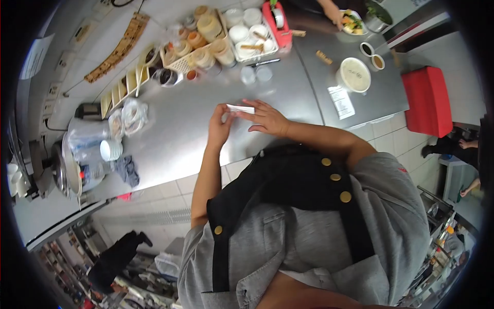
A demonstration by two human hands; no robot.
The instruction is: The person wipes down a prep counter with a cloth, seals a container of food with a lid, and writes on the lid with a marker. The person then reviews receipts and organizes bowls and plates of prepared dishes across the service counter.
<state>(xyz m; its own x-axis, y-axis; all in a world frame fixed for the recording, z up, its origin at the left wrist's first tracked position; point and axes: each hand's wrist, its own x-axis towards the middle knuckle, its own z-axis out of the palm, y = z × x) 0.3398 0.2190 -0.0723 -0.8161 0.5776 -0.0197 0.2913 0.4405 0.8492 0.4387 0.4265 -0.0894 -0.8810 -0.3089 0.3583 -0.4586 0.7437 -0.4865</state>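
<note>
A small white paper slip (243,109) is held up over the steel table (180,131), in front of my body. My left hand (219,124) pinches its left end between thumb and fingertips. My right hand (270,120) has its fingers on the slip from the right, some above its edge and some below, with the thumb held apart. Any writing on the slip is too small to read. Beyond my hands, two small clear lidded cups (256,74) and a black pen (265,62) lie on the table.
Sauce bottles (210,28) fill a basket at the back, beside a white basket of round containers (239,33) and a red tape dispenser (278,23). Rightward are a lidded tub (355,75), a printed receipt (341,102), sauce cups (378,62) and another person's hand (333,14) at a food bowl (353,23).
</note>
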